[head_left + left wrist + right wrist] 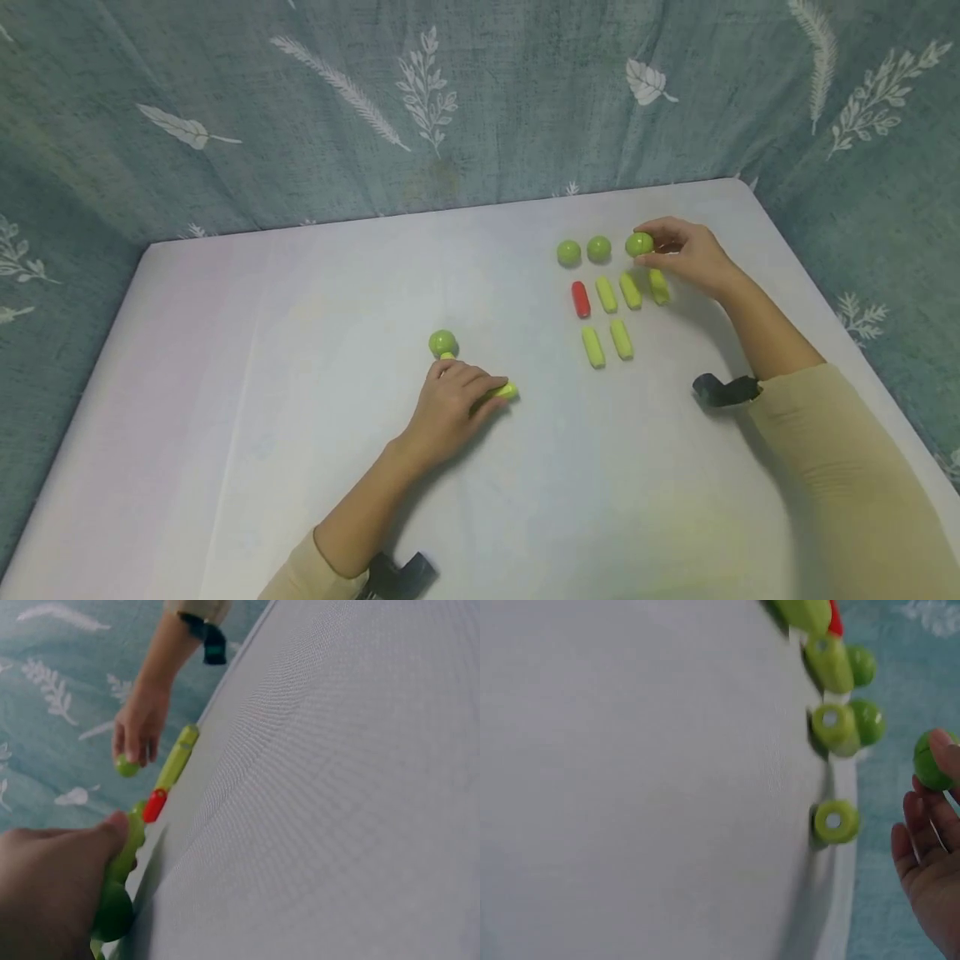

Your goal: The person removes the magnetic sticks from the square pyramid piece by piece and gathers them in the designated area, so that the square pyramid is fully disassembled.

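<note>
My right hand (pixel 690 254) pinches a green ball (pixel 640 244) between thumb and fingertips at the far right of the table. In the right wrist view the same ball (pixel 933 762) is above the tabletop, with the other fingers spread below it. Nearer the middle, my left hand (pixel 453 408) holds a yellow-green rod (pixel 507 390), thumb and fingers on it, one end sticking out. Just beyond its knuckles lies another green ball (pixel 442 343), a second yellow-green piece (pixel 447 356) showing between them. A dark green ball (pixel 114 913) sits below the left thumb in the left wrist view.
Two green balls (pixel 568 253) stand in a row left of the right hand. Below them lie a red rod (pixel 581 299) and several yellow-green rods (pixel 607 294), some with round grey spots on their ends (pixel 833 820). A leaf-patterned cloth (pixel 525 100) hangs behind the white table (pixel 315 333).
</note>
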{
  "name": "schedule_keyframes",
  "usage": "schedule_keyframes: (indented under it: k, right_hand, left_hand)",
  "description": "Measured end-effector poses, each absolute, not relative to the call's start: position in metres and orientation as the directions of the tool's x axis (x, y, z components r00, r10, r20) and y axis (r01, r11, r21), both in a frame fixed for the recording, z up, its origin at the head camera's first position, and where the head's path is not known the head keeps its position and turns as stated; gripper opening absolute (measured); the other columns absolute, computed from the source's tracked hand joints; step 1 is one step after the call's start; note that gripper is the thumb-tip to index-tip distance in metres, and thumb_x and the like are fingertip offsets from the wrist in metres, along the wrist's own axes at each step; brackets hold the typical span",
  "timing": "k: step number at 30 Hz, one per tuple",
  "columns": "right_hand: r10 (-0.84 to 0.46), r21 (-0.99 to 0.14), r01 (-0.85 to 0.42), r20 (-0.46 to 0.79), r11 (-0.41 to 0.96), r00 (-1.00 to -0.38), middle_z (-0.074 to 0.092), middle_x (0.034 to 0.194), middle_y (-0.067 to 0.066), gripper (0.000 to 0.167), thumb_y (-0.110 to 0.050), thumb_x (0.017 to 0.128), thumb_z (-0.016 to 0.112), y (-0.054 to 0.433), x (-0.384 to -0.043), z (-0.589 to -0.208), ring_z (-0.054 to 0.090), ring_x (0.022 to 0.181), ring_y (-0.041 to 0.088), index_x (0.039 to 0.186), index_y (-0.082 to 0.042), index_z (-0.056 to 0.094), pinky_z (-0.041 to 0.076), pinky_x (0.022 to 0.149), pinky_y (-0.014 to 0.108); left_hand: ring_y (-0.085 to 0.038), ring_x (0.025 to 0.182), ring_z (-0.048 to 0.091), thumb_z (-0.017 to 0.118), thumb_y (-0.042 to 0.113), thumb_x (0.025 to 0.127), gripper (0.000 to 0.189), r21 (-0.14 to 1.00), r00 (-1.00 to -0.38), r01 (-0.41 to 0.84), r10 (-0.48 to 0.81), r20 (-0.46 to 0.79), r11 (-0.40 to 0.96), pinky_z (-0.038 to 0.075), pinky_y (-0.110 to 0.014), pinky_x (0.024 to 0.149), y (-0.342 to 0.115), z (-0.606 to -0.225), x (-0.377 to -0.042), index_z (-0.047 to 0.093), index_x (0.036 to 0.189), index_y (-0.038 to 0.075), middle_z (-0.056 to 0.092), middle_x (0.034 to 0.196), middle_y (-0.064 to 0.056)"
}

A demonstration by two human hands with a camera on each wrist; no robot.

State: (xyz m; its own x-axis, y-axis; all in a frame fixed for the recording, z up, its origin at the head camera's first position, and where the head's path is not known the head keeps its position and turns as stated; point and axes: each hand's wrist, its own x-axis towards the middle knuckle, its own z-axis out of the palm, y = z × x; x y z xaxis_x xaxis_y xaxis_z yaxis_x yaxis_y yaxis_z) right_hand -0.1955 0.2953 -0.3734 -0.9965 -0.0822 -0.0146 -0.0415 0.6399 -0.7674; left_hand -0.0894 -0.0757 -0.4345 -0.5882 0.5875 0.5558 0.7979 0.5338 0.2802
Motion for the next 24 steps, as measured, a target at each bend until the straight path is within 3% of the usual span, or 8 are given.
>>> schedule_keyframes:
  k: [3, 7, 13, 24]
  right_hand:
    - [-0.036, -0.784, 0.037, -0.076, 0.619, -0.996, 0.054, 0.124, 0.012, 0.050, -0.026, 0.088, 0.068, 0.302, -0.212, -0.380, 0.048, 0.109, 0.019, 0.132, -0.007, 0.052, 0.039, 0.096, 0.034]
    - [0.015, -0.789, 0.127, -0.148, 0.601, -0.989, 0.049, 0.130, 0.013, 0.052, -0.024, 0.089, 0.067, 0.308, -0.228, -0.388, 0.044, 0.116, 0.026, 0.135, -0.008, 0.048, 0.036, 0.101, 0.043]
    - [-0.030, -0.760, 0.135, -0.199, 0.636, -0.980, 0.044, 0.138, 0.018, 0.055, -0.021, 0.088, 0.068, 0.305, -0.242, -0.398, 0.041, 0.122, 0.032, 0.135, -0.003, 0.047, 0.033, 0.104, 0.046]
    - [-0.019, -0.748, 0.150, -0.212, 0.647, -0.977, 0.042, 0.144, 0.015, 0.064, -0.025, 0.085, 0.071, 0.301, -0.245, -0.403, 0.040, 0.125, 0.032, 0.140, -0.009, 0.044, 0.032, 0.107, 0.046]
  left_hand:
    - [-0.014, 0.083, 0.061, 0.078, 0.024, 0.076, 0.027, 0.320, -0.619, 0.775, 0.550, 0.561, 0.545, 0.040, -0.040, 0.088, -0.077, -0.439, -0.090, 0.072, 0.099, 0.012, 0.069, 0.087, 0.003]
    - [-0.016, 0.084, 0.062, 0.079, 0.023, 0.075, 0.027, 0.336, -0.609, 0.782, 0.533, 0.587, 0.525, 0.040, -0.042, 0.091, -0.079, -0.443, -0.093, 0.071, 0.098, 0.011, 0.069, 0.087, 0.001]
    - [-0.017, 0.085, 0.063, 0.079, 0.021, 0.074, 0.027, 0.354, -0.588, 0.802, 0.534, 0.608, 0.481, 0.039, -0.044, 0.094, -0.082, -0.444, -0.095, 0.071, 0.097, 0.011, 0.068, 0.087, 0.000]
    - [-0.016, 0.085, 0.062, 0.078, 0.019, 0.075, 0.025, 0.386, -0.594, 0.802, 0.537, 0.599, 0.456, 0.038, -0.044, 0.096, -0.083, -0.445, -0.096, 0.071, 0.097, 0.011, 0.068, 0.087, 0.000]
